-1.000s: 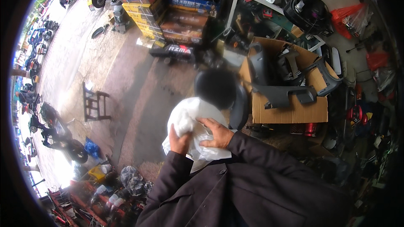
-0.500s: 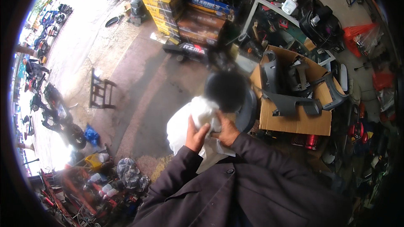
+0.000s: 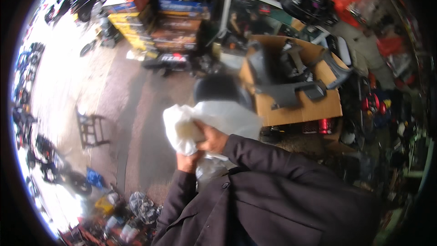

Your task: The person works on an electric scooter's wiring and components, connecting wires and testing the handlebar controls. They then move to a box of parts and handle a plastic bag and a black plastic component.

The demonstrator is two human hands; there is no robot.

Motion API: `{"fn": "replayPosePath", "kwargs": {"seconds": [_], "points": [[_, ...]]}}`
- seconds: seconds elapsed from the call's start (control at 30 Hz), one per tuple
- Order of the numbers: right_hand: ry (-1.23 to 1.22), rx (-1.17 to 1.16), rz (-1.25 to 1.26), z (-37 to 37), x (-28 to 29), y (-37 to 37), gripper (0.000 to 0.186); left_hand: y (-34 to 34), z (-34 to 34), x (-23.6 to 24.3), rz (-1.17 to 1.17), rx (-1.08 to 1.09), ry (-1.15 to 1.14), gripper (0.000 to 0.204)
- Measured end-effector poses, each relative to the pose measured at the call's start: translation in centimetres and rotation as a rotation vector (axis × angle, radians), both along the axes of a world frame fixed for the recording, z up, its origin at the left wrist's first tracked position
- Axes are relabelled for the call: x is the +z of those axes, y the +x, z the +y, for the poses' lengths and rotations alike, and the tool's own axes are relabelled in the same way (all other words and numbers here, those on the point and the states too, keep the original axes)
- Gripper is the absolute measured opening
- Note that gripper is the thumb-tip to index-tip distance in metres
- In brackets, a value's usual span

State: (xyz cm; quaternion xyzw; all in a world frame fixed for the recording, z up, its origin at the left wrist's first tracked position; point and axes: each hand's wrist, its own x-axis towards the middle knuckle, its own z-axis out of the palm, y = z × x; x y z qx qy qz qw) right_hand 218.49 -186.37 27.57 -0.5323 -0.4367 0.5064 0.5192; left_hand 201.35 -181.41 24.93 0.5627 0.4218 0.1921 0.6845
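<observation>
A crumpled white plastic bag (image 3: 175, 120) is bunched up in front of my body, with something pale yellowish showing faintly through it. My right hand (image 3: 212, 137) is closed on the bag from the right side, its fingers pressed into the folds. Below it, my left hand (image 3: 187, 161) grips the lower part, its fingers largely hidden by the plastic. A loose sheet of the bag (image 3: 232, 116) spreads to the right, and another flap hangs down by my jacket. Just beyond the bag is a round black seat (image 3: 216, 89).
To the right stands an open cardboard box (image 3: 300, 111) with grey plastic panels (image 3: 287, 93). Stacked cartons (image 3: 175, 36) rise at the far side. A dark metal frame (image 3: 93, 130) is on the floor at left, and cluttered parts lie near a blue bag (image 3: 94, 177).
My view has turned, shifting the surroundings left. My right hand has moved over the bag's upper side, the left has slipped beneath, and a flap has spread out rightward.
</observation>
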Motion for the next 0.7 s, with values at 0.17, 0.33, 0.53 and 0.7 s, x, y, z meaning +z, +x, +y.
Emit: {"fn": "replayPosePath", "kwargs": {"seconds": [0.17,0.33,0.53,0.7], "points": [[-0.009,-0.018,-0.509,-1.8,0.2,0.6,0.092,-2.3,2.8,-4.6,0.023,0.132,0.161,0.047],[-0.156,0.022,-0.338,-3.3,2.8,-0.1,0.12,-3.2,7.9,-7.1,-0.362,-0.24,-0.313,0.066],[-0.259,-0.106,-0.345,-2.9,0.5,1.4,0.114,2.6,5.6,-4.5,-0.296,-0.059,-0.354,0.059],[-0.188,-0.466,0.696,-3.0,-5.0,3.0,0.068,7.9,2.2,-0.3,-0.19,-0.049,-0.23,0.056]]}}
